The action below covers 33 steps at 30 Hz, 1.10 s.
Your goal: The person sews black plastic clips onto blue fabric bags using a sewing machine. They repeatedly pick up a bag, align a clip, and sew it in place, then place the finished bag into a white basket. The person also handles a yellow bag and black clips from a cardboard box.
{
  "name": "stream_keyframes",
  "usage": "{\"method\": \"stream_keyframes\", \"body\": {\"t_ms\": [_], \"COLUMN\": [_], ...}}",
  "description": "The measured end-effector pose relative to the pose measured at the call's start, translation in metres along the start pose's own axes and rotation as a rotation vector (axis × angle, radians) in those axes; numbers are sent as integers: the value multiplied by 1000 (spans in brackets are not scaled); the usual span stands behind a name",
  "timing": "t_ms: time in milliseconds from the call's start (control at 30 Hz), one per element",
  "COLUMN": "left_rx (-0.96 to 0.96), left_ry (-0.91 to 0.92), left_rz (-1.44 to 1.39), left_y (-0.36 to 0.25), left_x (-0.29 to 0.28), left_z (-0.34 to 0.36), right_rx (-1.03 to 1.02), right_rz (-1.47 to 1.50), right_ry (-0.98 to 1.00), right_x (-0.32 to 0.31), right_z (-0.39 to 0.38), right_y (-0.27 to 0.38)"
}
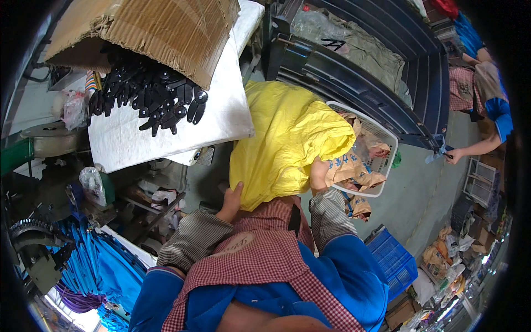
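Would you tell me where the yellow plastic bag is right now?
In the head view the yellow plastic bag sits centre frame, held between the left hand and right hand, beside the white basket.

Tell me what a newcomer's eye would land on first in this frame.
The big yellow plastic bag at centre stands out, with the left hand at its lower edge and the right hand on its right side. Behind it sits a white basket of brown paper bags. At upper left, black handles spill from a tipped cardboard box onto a white board.
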<state>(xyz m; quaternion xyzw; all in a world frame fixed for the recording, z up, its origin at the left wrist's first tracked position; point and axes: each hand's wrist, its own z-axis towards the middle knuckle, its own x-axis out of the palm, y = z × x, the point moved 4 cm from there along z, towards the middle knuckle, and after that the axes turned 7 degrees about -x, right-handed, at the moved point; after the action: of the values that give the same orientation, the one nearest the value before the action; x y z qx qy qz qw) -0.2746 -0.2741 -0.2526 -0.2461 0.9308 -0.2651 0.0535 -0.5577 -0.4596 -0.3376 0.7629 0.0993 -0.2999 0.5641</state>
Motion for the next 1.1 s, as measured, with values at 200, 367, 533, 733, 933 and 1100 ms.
{"method": "stream_keyframes", "body": {"t_ms": [200, 367, 533, 733, 933, 1100], "left_rx": [49, 58, -72, -93, -133, -64], "left_ry": [93, 139, 175, 259, 476, 420], "left_rz": [-56, -3, -70, -73, -258, -173], "left_y": [-6, -21, -35, -31, -87, -91], "left_x": [14, 20, 25, 16, 27, 33], "left_z": [-6, -11, -16, -1, -24, 8], "right_rx": [177, 160, 25, 16, 42, 53], "right_rz": [-42, 6, 41, 114, 534, 429], "right_ry": [104, 54, -30, 9, -23, 73], "right_x": [-15, -21, -17, -24, -27, -17], "right_z": [-1, -2, -3, -13, -19, -10], "right_y": [13, 18, 9, 43, 102, 87]}}
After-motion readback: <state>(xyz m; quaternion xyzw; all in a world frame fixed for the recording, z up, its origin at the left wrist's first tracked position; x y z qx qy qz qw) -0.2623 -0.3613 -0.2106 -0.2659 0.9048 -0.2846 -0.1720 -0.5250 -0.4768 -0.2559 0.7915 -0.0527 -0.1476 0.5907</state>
